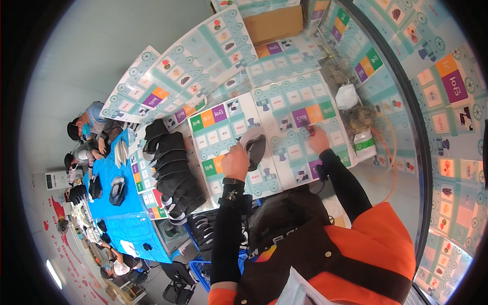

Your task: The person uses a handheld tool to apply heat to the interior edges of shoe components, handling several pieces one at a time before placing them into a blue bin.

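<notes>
My left hand (236,162) is closed on the edge of a curved grey-and-black fabric piece (257,148). The piece resembles a shoe upper or a cap part; its exact kind cannot be made out. It is held over a worktable (284,170) covered with printed sheets. To the right, my right hand (319,141) is closed around a small dark object with a reddish part (310,130), too small to name. A gap separates this hand from the fabric piece. Both forearms wear black sleeves.
A long stack of black curved pieces (175,168) lies left of the worktable. Beyond it, a blue-covered table (114,168) bears more pieces, with several people beside it. White bags (347,96) and an orange hose (389,152) are at the right. A cardboard box (273,25) stands at the back.
</notes>
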Demonstrator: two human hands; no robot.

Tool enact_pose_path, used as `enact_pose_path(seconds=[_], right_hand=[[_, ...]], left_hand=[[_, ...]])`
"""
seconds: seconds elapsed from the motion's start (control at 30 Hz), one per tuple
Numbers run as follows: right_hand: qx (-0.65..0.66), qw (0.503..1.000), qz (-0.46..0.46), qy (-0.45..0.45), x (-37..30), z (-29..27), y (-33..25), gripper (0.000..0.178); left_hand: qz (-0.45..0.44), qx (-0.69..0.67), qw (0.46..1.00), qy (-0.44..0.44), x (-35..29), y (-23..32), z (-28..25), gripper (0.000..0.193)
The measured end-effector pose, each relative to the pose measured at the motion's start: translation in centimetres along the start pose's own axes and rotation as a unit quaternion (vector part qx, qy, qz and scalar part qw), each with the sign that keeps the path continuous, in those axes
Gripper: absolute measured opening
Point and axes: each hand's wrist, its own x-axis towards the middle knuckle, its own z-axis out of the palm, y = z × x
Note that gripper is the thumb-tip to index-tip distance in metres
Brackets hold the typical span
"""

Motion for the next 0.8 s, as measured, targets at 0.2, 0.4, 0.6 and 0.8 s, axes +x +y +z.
enact_pose_path(seconds=[0.2,0.4,0.6,0.8], right_hand=[[0.237,0.880,0.123,-0.393,-5.0,-2.3,-11.4,0.026],[0.095,0.960,-0.004,-0.262,-5.7,1.4,-12.0,0.019],[0.085,0.949,-0.016,-0.303,-5.9,0.7,-13.2,0.022],[0.057,0.950,-0.017,-0.307,-5.7,0.6,-12.9,0.022]], left_hand=[[-0.042,0.003,0.999,0.011,-0.1,1.6,0.1,0.021],[-0.047,-0.012,0.999,0.023,-0.2,1.2,0.3,0.022],[-0.060,-0.015,0.998,0.011,-1.0,1.3,0.2,0.022],[-0.068,-0.031,0.997,0.015,-1.4,1.1,-0.3,0.026]])
